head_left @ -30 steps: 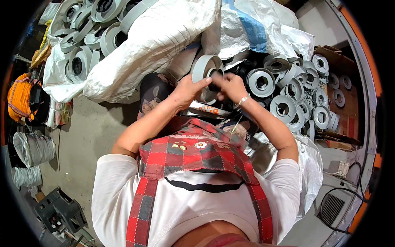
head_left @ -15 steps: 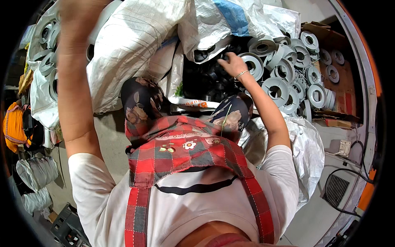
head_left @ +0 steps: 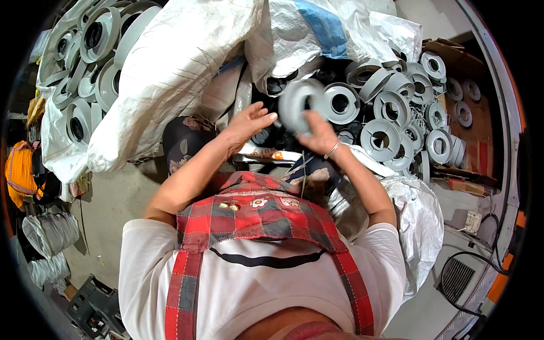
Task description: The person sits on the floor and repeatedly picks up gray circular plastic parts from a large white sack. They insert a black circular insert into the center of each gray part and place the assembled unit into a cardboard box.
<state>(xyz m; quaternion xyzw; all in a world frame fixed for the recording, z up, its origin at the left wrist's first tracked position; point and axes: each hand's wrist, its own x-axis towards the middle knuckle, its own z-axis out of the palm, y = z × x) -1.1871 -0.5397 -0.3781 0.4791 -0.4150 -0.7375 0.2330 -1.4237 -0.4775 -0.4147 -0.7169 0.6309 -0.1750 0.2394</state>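
Observation:
My right hand (head_left: 319,137) grips the edge of a grey plastic ring (head_left: 291,106), which is smeared by motion and tilted over the black parts. My left hand (head_left: 247,123) is just left of that ring, fingers apart and nothing visible in them. Under both hands lie black round plastic parts (head_left: 262,136), largely hidden by hands and ring. Right beside the held piece sits another grey ring (head_left: 341,103) with a dark centre.
Several grey rings (head_left: 379,140) are heaped at the right, before a cardboard box (head_left: 475,135). At far left, a white woven sack (head_left: 170,73) borders more rings with black centres (head_left: 97,41). A crumpled white sack (head_left: 422,215) and black cable (head_left: 450,272) lie at lower right.
My left hand has come down from the upper left to the middle. My right hand has moved nearer, out of the black parts, and now holds a grey ring.

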